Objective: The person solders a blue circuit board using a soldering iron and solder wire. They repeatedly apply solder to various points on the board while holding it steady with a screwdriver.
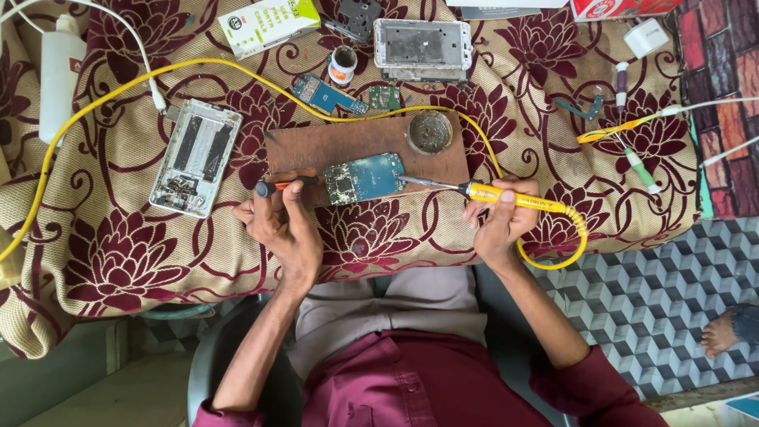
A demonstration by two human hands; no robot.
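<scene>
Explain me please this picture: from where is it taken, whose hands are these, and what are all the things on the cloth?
There is one picture, from a camera worn on the person's head, looking down at their own two bare hands. The left hand holds a small screwdriver against a blue circuit board. The right hand holds a yellow soldering iron, its metal tip at the board's edge. The board lies on a brown wooden block, which also carries a round dish. Around it, on the flowered cloth, lie two opened phone bodies, smaller boards and the iron's yellow cable.
</scene>
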